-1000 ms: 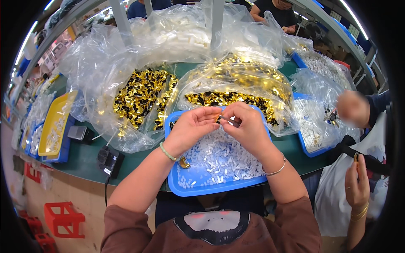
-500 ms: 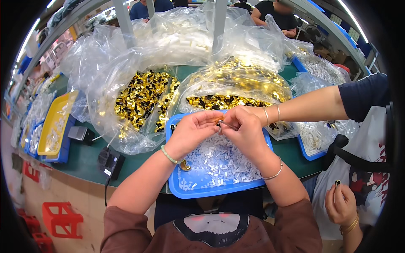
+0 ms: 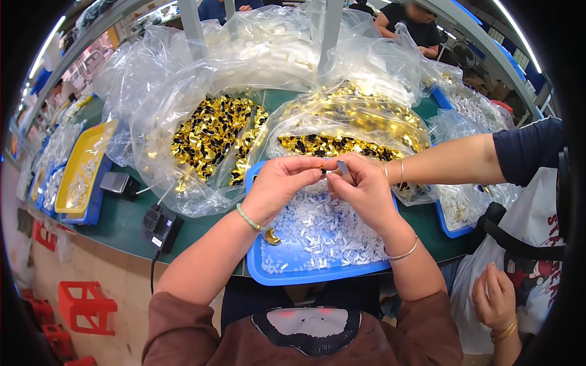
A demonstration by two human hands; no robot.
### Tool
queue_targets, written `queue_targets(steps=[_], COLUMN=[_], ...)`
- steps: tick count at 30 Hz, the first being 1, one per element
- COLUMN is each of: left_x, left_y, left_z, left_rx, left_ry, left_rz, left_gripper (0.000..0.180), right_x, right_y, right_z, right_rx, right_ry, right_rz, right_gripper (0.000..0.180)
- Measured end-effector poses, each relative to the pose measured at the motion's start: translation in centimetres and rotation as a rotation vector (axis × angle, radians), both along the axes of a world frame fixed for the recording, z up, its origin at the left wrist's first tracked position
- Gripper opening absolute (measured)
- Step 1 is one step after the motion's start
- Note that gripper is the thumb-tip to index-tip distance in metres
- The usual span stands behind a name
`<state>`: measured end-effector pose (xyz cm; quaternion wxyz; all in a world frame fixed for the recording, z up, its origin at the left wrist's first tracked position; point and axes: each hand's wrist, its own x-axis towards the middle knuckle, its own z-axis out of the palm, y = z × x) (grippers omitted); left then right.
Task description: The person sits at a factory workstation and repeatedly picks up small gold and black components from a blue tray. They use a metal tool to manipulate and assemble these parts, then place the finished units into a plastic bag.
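Note:
My left hand (image 3: 276, 188) pinches a small black-and-gold piece (image 3: 323, 172) between thumb and fingertips, above the blue tray (image 3: 300, 279). Close beside it, my right hand (image 3: 364, 186) is closed around a thin grey metal tool (image 3: 345, 169), whose flat end sticks up past the fingers. What the right fingertips touch at the piece is too small to make out. Many small white plastic pieces (image 3: 320, 229) fill the tray below my hands. By my left wrist, a curved gold piece (image 3: 272, 236) lies at the tray's left side.
A co-worker's arm (image 3: 439, 160) reaches in from the right behind my right hand; their other hand (image 3: 495, 297) is at lower right. Clear bags of black-and-gold pieces (image 3: 213, 137) lie behind the tray. A yellow tray (image 3: 69, 204) and a black device (image 3: 160, 227) stand left.
The metal tool in my right hand now points more upward, and the black piece shows more plainly at my left fingertips. The black-and-gold piece in the co-worker's lower hand no longer shows.

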<state>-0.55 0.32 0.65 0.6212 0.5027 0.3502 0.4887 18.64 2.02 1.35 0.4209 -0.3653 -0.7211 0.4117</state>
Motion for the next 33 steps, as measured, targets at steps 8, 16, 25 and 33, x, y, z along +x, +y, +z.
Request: queue_targets(steps=[8, 16, 25, 33], left_x=[0.3, 0.0, 0.5, 0.2], left_y=[-0.1, -0.2, -0.2, -0.3], left_z=[-0.3, 0.2, -0.2, 0.1], left_rx=[0.088, 0.07, 0.094, 0.006], left_ry=[0.075, 0.041, 0.101, 0.046], left_rz=[0.036, -0.035, 0.001, -0.044], left_gripper=[0.023, 0.025, 0.026, 0.03], right_x=[0.0, -0.1, -0.4, -0.7], right_y=[-0.2, -0.3, -0.8, -0.9], right_z=[0.4, 0.8, 0.1, 0.8], right_rx=[0.157, 0.341, 0.006, 0.163], right_ry=[-0.168, -0.15, -0.01, -0.051], right_rz=[-0.048, -0.04, 0.04, 0.007], right_gripper=[0.018, 0.017, 0.017, 0.014])
